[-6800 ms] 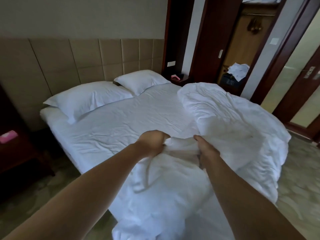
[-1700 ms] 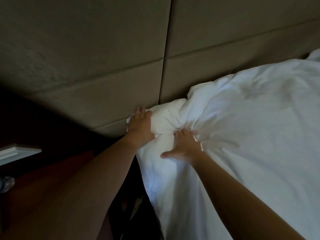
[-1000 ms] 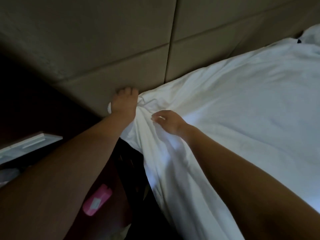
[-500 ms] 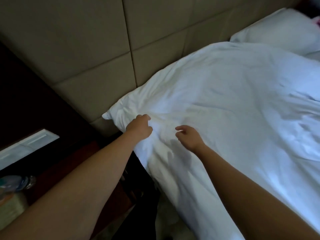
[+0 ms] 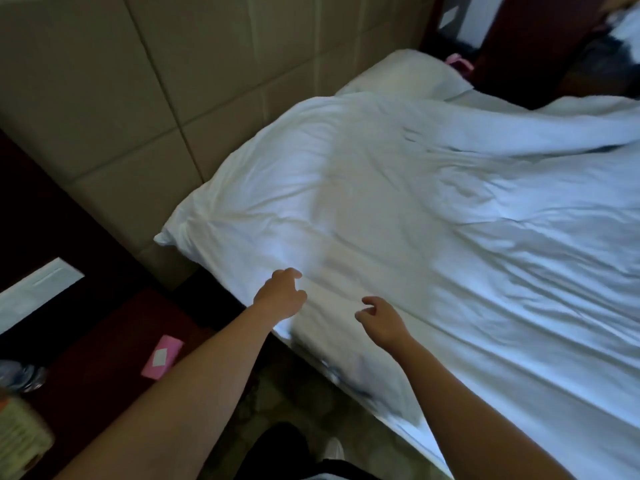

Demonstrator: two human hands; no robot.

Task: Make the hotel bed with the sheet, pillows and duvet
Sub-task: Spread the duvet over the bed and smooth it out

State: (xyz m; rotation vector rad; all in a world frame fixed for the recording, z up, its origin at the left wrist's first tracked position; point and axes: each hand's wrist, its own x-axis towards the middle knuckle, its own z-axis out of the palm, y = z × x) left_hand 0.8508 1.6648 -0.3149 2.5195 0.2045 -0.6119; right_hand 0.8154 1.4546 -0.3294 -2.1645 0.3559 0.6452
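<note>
Looking down through the head camera, I see the white duvet [image 5: 433, 220] spread over the bed, covering the near head corner and most of the mattress. Its corner [image 5: 164, 237] pokes out past that head corner and points left, toward the padded headboard [image 5: 138, 98]. From there one edge follows the headboard away from me, and the other runs along the near side edge of the bed toward the lower right. I read its long axis as lying down the length of the bed, away from the headboard. At the far side the cloth is bunched in a thick fold [image 5: 554, 129].

One pillow [image 5: 405, 69] lies uncovered at the far head corner, just beyond the duvet's top edge.

My left hand [image 5: 280, 296] is at the near side edge of the bed, fingers loosely curled and gripping nothing. I cannot tell whether it touches the cloth. My right hand [image 5: 381, 320] is just beside it over the duvet, fingers likewise slack and half bent, holding nothing.

Left of the bed stands a dark nightstand [image 5: 104, 327] with a pink packet [image 5: 162, 356] on it.
</note>
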